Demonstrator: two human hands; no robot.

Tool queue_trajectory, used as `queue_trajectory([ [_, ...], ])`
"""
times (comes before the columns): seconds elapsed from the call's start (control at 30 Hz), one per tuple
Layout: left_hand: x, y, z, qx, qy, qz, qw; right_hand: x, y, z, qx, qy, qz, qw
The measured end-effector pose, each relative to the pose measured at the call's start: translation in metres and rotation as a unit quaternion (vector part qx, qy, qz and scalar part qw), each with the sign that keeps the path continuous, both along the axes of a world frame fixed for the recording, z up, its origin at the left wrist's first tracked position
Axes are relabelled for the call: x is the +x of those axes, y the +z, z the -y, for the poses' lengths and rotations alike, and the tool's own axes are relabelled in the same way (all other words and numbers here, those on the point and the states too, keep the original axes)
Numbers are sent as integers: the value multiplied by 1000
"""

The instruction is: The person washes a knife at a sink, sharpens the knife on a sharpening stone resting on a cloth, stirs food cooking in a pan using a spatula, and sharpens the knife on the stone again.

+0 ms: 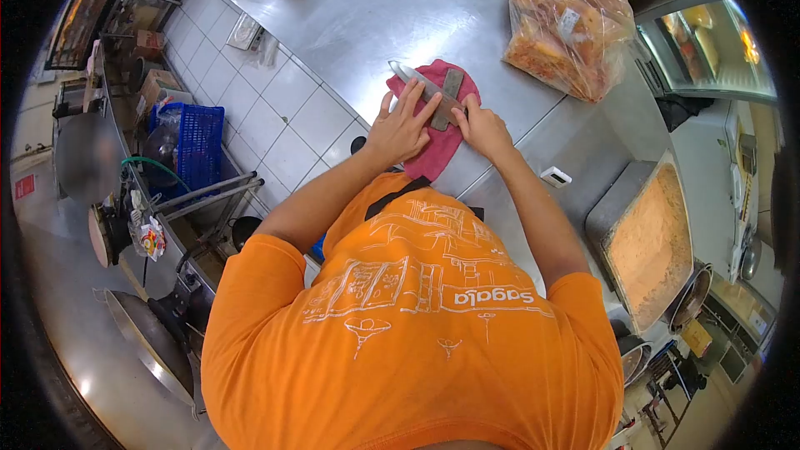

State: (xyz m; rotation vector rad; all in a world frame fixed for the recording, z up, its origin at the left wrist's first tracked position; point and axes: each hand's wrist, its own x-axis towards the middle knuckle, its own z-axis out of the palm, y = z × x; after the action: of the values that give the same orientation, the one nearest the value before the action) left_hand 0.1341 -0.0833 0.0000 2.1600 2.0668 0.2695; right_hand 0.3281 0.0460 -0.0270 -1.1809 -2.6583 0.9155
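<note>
The right hand [485, 128] grips the long silver steel knife [429, 89] by its near end; the left hand [402, 129] lays outstretched fingers along the blade, nearer the tip. Pointing far-left, it crosses a narrow grey stone bar [451, 87] on crumpled red cloth [446, 152] at the steel surface's [350, 25] near edge.

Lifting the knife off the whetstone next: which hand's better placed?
Right, probably. The right hand holds the knife at its handle end; the left hand only rests extended fingertips on the blade above the whetstone.
</note>
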Motion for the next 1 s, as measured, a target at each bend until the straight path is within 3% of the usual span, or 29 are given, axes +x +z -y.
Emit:
queue_trajectory([
  [0.2,39,-3,3,29,-27,49,998,48,7,2,-26,13,24,999],
  [0.37,68,-8,-6,44,-66,25,997,91,8,-4,-32,-5,56,998],
  [0.5,87,-12,-21,61,-100,38,992,124,17,-13,21,-3,51,998],
  [0.73,112,12,-58,121,-145,84,978,142,112,-22,109,-14,47,993],
  [0.8,96,32,-64,130,-122,76,981,134,84,-35,117,-51,47,991],
  [0.93,11,42,-49,138,-70,12,988,40,23,-38,92,-25,-78,992],
  [1.0,-20,32,-28,105,-46,-35,993,-3,11,-30,-6,-45,-108,993],
])
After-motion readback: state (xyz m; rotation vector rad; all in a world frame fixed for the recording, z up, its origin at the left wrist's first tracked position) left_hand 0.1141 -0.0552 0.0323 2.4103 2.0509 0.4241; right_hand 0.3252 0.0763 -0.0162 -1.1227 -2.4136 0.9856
